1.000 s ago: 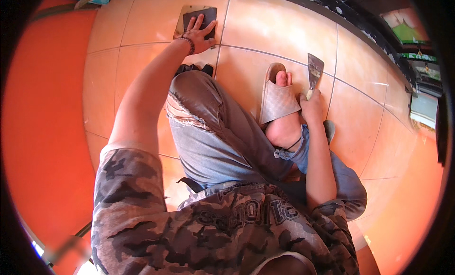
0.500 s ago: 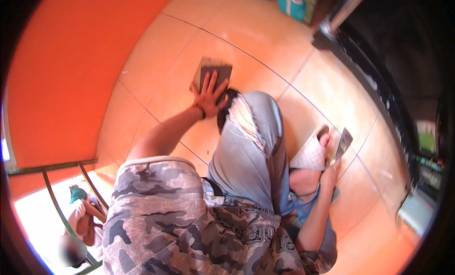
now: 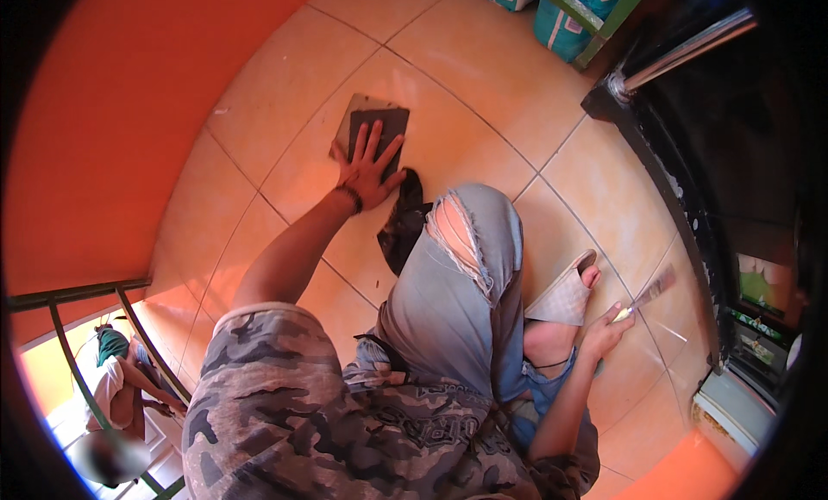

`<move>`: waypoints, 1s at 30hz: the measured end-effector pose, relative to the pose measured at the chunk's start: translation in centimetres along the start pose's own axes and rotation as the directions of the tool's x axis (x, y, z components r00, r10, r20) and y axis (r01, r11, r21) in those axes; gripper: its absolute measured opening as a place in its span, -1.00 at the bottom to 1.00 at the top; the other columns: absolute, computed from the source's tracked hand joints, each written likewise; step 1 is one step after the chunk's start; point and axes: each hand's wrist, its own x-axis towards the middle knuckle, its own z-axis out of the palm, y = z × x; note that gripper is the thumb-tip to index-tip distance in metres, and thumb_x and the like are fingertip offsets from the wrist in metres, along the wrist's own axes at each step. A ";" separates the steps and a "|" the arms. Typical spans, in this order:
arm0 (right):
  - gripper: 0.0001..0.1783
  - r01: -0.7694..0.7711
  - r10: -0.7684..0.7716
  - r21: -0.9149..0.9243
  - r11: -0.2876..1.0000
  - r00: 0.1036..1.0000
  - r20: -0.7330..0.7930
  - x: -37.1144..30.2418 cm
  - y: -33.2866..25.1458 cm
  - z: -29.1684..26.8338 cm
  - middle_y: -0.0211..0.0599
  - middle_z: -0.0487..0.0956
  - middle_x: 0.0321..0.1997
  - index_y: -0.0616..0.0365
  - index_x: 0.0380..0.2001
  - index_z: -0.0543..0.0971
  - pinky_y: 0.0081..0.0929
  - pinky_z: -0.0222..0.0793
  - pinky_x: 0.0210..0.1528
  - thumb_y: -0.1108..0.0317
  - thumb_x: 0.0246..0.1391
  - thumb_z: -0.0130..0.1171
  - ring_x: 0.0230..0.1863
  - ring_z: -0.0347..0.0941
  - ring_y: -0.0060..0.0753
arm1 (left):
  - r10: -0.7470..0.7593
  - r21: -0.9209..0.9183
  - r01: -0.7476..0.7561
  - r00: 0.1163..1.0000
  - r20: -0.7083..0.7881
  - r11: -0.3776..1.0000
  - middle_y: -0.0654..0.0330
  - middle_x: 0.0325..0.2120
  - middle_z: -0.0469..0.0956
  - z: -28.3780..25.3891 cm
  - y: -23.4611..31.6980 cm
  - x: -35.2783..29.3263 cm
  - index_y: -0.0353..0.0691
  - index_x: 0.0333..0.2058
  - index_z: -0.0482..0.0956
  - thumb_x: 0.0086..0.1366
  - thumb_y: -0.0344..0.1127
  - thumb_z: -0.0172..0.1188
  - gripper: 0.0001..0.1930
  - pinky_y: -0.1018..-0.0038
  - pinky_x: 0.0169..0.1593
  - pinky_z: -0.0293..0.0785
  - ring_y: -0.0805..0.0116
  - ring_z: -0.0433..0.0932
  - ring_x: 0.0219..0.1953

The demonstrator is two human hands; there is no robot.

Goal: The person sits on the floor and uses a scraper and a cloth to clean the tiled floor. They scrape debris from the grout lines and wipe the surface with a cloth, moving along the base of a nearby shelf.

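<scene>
My left hand (image 3: pixel 371 174) lies flat with its fingers spread on a dark square sheet (image 3: pixel 391 121). Beneath that sheet, a tan square piece (image 3: pixel 354 109) sticks out at the top and left, resting on the tiled floor. Close below the hand is a black thing (image 3: pixel 398 228) beside my knee; its kind I cannot make out. On the right, my right hand (image 3: pixel 601 334) grips a putty knife (image 3: pixel 658 287) by its pale yellow handle. The blade points up and right above the tiles, near my slippered foot (image 3: pixel 565 295).
An orange wall (image 3: pixel 129 129) rises on the left. Along the right runs a black frame (image 3: pixel 681 190) with a metal bar (image 3: pixel 690 50). Teal packages (image 3: pixel 561 30) stand by a green frame at the top. Beyond a railing (image 3: pixel 73 353) at lower left is another person (image 3: pixel 125 379).
The putty knife has swung from pointing mostly upward to slanting right. My left hand still rests on the dark sheet. The whole view has shifted slightly.
</scene>
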 end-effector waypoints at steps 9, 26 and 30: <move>-0.29 -0.001 0.046 -0.110 0.994 0.915 0.401 -0.8 4.0 -0.4 0.35 0.43 0.16 0.32 0.31 0.14 -0.05 0.28 0.15 0.05 0.30 0.02 0.17 0.39 0.30 | -0.036 -0.108 0.033 0.999 -0.025 0.994 0.11 0.48 -0.27 -0.7 3.5 7.1 0.29 0.41 0.03 0.38 0.00 -0.15 -0.38 -0.55 0.24 -0.49 0.01 -0.31 0.50; -0.40 0.139 -0.119 -0.045 0.989 0.944 0.308 2.4 -8.5 -1.9 0.16 0.54 0.09 0.00 0.34 0.29 -0.16 0.39 0.10 0.13 0.27 0.08 0.10 0.49 0.16 | -0.230 -0.048 0.225 0.956 -0.179 0.973 0.12 0.48 -0.21 -2.1 -2.5 8.4 0.26 0.41 0.04 0.33 0.15 -0.03 -0.30 -0.53 0.25 -0.38 0.00 -0.26 0.50; -0.42 0.259 -0.056 -0.352 0.899 0.867 0.495 3.6 -14.4 -3.0 0.19 0.58 0.01 -0.10 0.30 0.38 -0.20 0.41 0.09 0.15 0.21 0.14 0.06 0.52 0.12 | -0.394 -0.075 0.386 0.903 -0.170 0.919 0.13 0.48 -0.22 -1.7 -5.8 6.1 0.24 0.41 0.06 0.33 0.20 -0.07 -0.30 -0.50 0.27 -0.43 0.05 -0.31 0.51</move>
